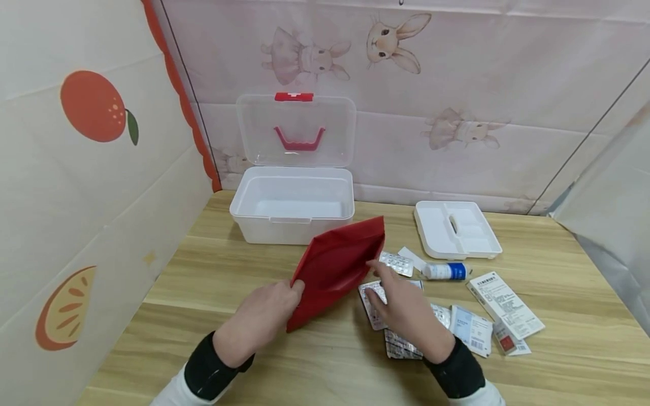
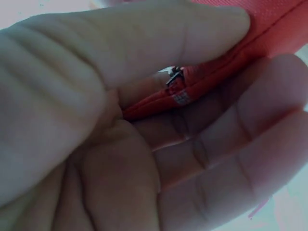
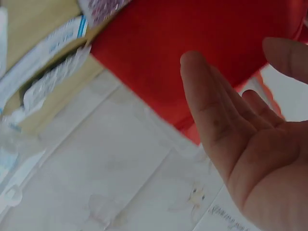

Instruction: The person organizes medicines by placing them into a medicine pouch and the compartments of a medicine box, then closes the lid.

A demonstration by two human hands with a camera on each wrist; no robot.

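A red zip pouch (image 1: 339, 259) is held tilted above the table, its mouth gaping upward. My left hand (image 1: 269, 313) pinches its left edge between thumb and fingers; in the left wrist view the end of a zip (image 2: 175, 77) shows inside that grip. My right hand (image 1: 406, 304) is at the pouch's right side, fingers extended and thumb apart. Its index fingertip meets the pouch's edge in the head view, though whether it touches cannot be told. Under and around the right hand lie blister packs (image 1: 403, 345), partly covered by it.
Behind the pouch stands a white box (image 1: 299, 232) with its clear lid (image 1: 299, 110) raised. A white compartment tray (image 1: 457, 231) sits at the back right. A white-and-blue bottle (image 1: 447, 271), a flat carton (image 1: 505, 304) and a pale blue packet (image 1: 471, 330) lie on the right.
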